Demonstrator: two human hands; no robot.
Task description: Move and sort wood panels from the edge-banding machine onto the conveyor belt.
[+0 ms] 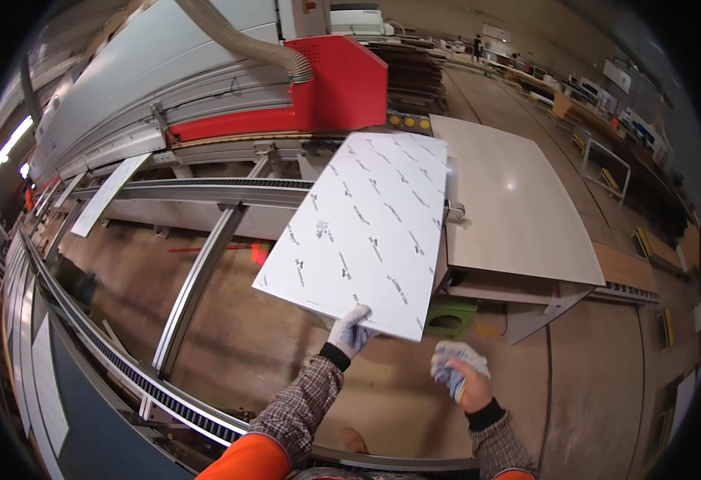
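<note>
Panel [364,232], white, film-wrapped, lies tilted across machine rail [206,186], overhanging beige surface [518,208] edge. Left hand [352,330], gloved, fingers pinching near corner. Right hand [464,376] fingers closed on crumpled glove, probably. Panel looks stiff, slippery, fairly light; grip edges.

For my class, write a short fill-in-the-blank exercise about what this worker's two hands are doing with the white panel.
1. The left hand wears a white ____.
2. It grips the near edge of a ____ panel with printed film.
3. The right hand is bare and clutches a crumpled ____.
4. Behind the panel stands a ____ machine housing.

Missing words: glove; white; cloth; red
</note>
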